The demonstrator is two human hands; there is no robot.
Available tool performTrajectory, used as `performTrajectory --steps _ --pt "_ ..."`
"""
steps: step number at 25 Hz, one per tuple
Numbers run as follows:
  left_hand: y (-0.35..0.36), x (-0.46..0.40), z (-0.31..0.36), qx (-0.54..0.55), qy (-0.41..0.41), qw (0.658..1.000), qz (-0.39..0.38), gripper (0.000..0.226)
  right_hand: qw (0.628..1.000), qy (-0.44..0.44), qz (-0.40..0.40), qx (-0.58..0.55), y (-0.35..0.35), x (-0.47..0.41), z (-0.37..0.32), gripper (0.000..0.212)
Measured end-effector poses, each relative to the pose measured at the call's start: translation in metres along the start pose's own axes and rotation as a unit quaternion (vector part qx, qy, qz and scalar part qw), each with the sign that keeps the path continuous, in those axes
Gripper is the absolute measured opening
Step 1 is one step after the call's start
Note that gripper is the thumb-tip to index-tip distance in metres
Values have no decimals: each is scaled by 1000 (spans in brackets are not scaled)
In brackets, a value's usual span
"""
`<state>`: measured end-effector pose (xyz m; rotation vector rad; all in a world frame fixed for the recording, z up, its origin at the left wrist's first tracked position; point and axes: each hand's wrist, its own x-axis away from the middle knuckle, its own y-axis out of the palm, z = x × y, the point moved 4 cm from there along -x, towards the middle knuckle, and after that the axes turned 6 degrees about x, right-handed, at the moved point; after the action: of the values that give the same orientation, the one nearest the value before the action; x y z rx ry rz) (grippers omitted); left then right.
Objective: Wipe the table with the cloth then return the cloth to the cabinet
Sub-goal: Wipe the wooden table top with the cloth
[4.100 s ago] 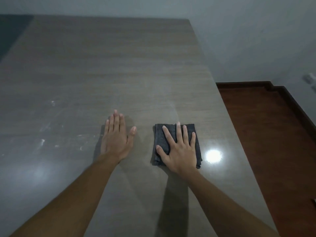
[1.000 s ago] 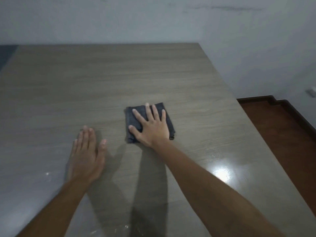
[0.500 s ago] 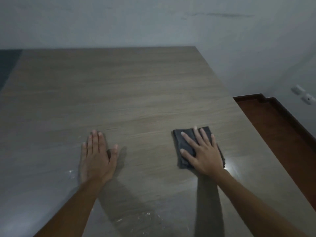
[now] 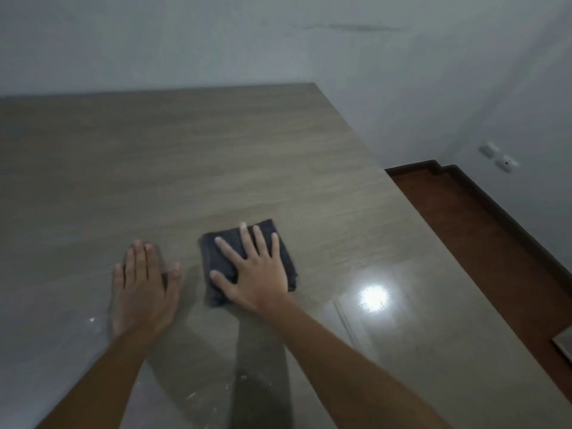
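**Wiping pass, cloth back toward table middle**

Cloth (image 4: 247,261), folded dark grey, now sits nearer the middle of the table (image 4: 216,156) than half a second ago, when it lay close to the right edge; a second ago it was farther up the table. Judgement: side-to-side strokes are under way, so the wiping step is not finished. Pale specks remain near the front edge and front-left corner, probably unwiped. No cabinet in view; the return step is not begun.

Right hand (image 4: 257,274): flat, palm down on the cloth, fingers spread and straight, pressing rather than gripping; nothing is closed around the fabric. Forearm runs in from the front edge toward the table's middle.

Left hand (image 4: 144,289): flat on bare table just beside the cloth's left side, not touching it, fingers together, holding nothing, likely bracing.

Bright light reflection sits near the right edge.
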<state>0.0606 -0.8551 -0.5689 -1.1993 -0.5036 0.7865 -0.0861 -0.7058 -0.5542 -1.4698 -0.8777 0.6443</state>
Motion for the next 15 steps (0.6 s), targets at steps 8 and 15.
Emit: performTrajectory --steps 8,15 --pt "-16 94 60 87 9 996 4 92 997 -20 69 21 7 186 96 71" --pt "-20 221 35 49 -13 998 30 89 995 95 6 24 -5 115 142 79"
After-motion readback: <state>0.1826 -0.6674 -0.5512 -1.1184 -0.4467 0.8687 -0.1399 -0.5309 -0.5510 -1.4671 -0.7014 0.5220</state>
